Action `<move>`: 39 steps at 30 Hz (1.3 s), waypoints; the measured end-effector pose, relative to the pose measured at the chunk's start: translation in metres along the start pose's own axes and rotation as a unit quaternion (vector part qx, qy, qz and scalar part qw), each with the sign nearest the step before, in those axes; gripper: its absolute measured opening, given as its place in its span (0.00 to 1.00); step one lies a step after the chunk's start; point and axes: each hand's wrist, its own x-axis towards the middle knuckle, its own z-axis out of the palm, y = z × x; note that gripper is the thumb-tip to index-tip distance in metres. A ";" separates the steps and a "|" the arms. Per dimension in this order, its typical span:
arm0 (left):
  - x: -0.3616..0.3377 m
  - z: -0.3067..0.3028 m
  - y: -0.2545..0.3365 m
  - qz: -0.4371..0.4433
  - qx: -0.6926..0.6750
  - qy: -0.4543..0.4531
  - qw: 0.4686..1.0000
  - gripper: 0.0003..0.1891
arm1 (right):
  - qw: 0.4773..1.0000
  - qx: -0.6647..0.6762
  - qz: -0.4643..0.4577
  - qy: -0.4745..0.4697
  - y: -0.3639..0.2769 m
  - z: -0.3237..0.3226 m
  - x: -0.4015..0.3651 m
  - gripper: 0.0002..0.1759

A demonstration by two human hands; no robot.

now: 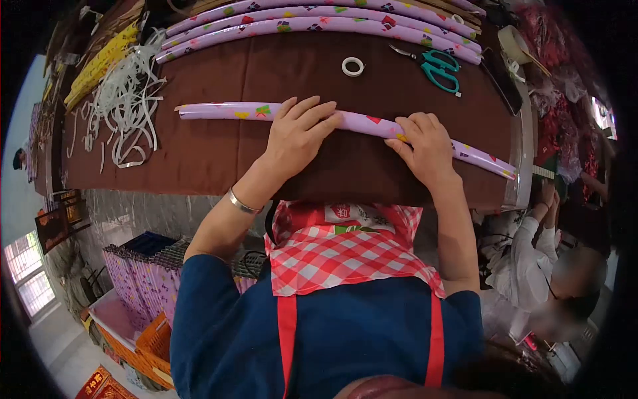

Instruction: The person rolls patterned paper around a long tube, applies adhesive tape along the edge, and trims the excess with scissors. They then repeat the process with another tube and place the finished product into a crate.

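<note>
A thin roll of lilac wrapping paper (222,111), printed with small coloured shapes, lies crosswise on the brown-covered table. My left hand (297,136) is over the roll left of its middle, fingers curved across the top. Further right, my right hand (425,147) grips the same roll, with the thumb on the near side and the fingers over it. Beyond my hands lie a roll of white tape (352,66) and scissors with teal handles (440,71), their blades apart. The paper under my palms is hidden.
Several similar paper rolls (319,24) lie along the far side. A heap of white strips (126,93) and a yellow bundle (100,66) are at the left. Below stands an orange crate (126,346). A person in a light sleeve (528,239) is at the right.
</note>
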 end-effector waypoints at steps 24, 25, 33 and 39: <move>-0.001 -0.001 0.003 0.048 -0.029 0.035 0.998 0.16 | 1.000 0.007 0.009 0.001 -0.003 -0.004 0.002 0.22; 0.006 -0.006 0.013 -0.004 0.023 0.007 1.000 0.18 | 1.000 0.005 0.011 0.002 -0.004 -0.004 0.002 0.22; 0.015 0.007 0.011 -0.005 0.024 -0.022 0.999 0.21 | 0.998 -0.044 -0.019 0.049 -0.012 0.001 0.003 0.22; 0.007 -0.001 -0.010 0.008 0.007 -0.011 1.000 0.19 | 0.988 0.016 -0.085 0.126 -0.004 0.012 -0.003 0.19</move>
